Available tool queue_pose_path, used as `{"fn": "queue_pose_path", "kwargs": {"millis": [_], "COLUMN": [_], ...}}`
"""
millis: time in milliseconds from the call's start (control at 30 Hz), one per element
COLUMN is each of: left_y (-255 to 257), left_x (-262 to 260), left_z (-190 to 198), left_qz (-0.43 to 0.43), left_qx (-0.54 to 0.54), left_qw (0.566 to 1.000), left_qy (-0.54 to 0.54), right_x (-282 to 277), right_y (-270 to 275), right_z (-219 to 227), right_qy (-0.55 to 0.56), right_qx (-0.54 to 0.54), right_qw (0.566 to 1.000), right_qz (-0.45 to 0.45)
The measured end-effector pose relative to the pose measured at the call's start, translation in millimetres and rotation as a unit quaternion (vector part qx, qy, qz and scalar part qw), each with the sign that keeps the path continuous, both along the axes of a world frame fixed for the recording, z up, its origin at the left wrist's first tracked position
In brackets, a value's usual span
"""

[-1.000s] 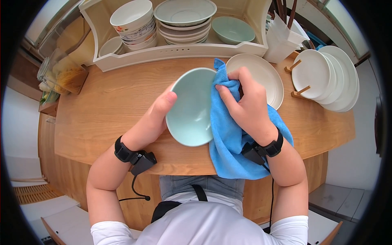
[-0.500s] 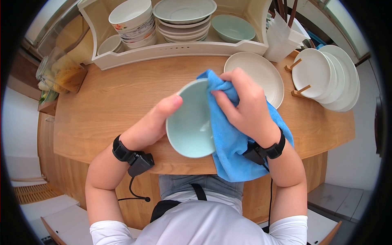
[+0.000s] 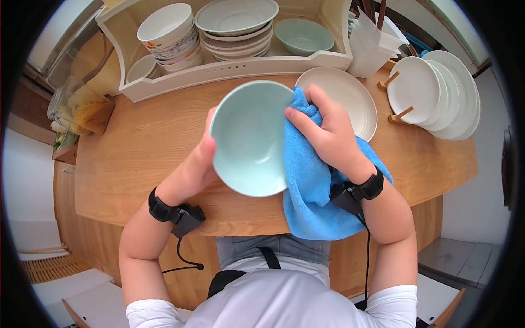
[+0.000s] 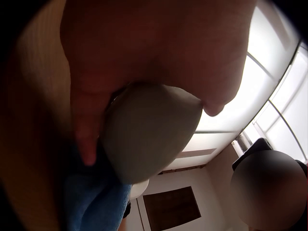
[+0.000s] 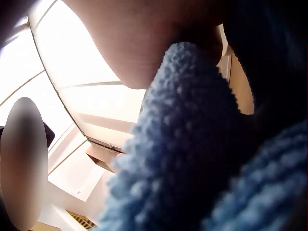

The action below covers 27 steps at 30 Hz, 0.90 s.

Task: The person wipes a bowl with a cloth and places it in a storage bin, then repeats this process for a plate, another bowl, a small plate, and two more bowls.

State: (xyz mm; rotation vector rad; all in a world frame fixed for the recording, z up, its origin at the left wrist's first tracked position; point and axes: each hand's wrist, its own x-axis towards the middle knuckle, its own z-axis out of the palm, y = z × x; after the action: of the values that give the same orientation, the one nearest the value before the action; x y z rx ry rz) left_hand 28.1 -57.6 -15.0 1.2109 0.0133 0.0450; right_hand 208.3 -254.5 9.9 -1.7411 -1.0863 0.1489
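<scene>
My left hand (image 3: 198, 161) grips a pale green bowl (image 3: 249, 139) by its left side, thumb at the rim and the other fingers behind it. The bowl is tilted with its hollow facing the head camera. In the left wrist view the bowl's outer side (image 4: 149, 134) shows dark beneath the palm. A blue cloth (image 3: 306, 180) is bunched in my right hand (image 3: 331, 131), which pinches it over the bowl's right rim, thumb on the near side. The cloth's lower part hangs past the table's front edge. Its fluffy weave (image 5: 178, 139) fills much of the right wrist view.
A cream rack (image 3: 235, 70) at the back holds stacked bowls (image 3: 167, 33), stacked plates (image 3: 238, 27) and a green bowl (image 3: 303, 35). Behind my right hand lies a white plate (image 3: 355, 93). White plates (image 3: 415, 90) stand in a wooden holder at right. A pasta container (image 3: 90, 112) stands at left.
The bowl has risen and turned to face the head camera more fully. The left thumb has shifted down its left side, and the right hand stays pinching the cloth at the right rim.
</scene>
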Motion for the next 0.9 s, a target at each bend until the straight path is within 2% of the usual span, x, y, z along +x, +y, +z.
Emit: {"fn": "queue_pose_path", "kwargs": {"millis": [33,100,133,167,367,433,467,533,600,633,767,833,867,900], "left_y": [3.7,11.3,4.7,1.2,-2.5,-2.0,-4.1,-9.0,-9.0,-8.4,-0.7,4.0,5.2,6.2], "left_x": [3.0,9.6,8.4,7.0,3.9,2.9,2.1,1.4,1.6,1.9,2.4,6.4,6.8,7.2], "left_z": [0.6,7.4,17.7,21.0,23.0,16.8,17.3,19.3,19.6,19.4,9.6,18.8,20.9,22.5], "left_qz": [0.001,-0.051,-0.055,-0.051,-0.024,0.055,0.054,0.146,0.152,0.159,0.113,0.046,0.048,0.023], "left_qx": [-0.001,0.013,0.079,0.078,0.139,0.089,0.09,0.072,0.095,0.115,0.056,-0.039,-0.039,0.037], "left_qw": [1.0,0.998,0.994,0.994,0.99,0.994,0.994,0.986,0.983,0.979,0.992,0.998,0.998,0.999], "left_qy": [0.0,0.021,0.049,0.05,0.003,-0.018,-0.018,-0.044,-0.046,-0.049,-0.011,0.005,0.006,0.022], "right_x": [-1.0,-5.0,-8.7,-11.2,-13.1,-13.7,-13.9,-15.7,-19.2,-19.1,-15.9,-13.4,-11.9,-11.0], "right_y": [-0.9,-0.5,-1.3,-1.6,1.2,2.9,4.3,7.2,9.2,8.2,3.3,0.9,-0.4,-1.1], "right_z": [3.8,6.2,5.8,5.7,8.2,5.9,1.7,-6.9,-13.3,-13.0,-5.9,-0.1,2.7,3.9], "right_qy": [-0.007,-0.015,-0.055,-0.094,-0.039,-0.016,0.014,0.045,0.117,0.117,0.088,0.077,0.038,-0.002], "right_qx": [0.013,0.026,0.036,0.046,0.059,0.053,0.062,0.072,0.093,0.094,0.079,0.069,0.06,0.052], "right_qw": [1.0,0.998,0.995,0.99,0.995,0.997,0.997,0.996,0.988,0.988,0.993,0.994,0.997,0.997], "right_qz": [0.021,0.049,0.072,0.095,0.065,0.047,0.04,0.031,0.046,0.044,0.023,0.024,0.041,0.059]}}
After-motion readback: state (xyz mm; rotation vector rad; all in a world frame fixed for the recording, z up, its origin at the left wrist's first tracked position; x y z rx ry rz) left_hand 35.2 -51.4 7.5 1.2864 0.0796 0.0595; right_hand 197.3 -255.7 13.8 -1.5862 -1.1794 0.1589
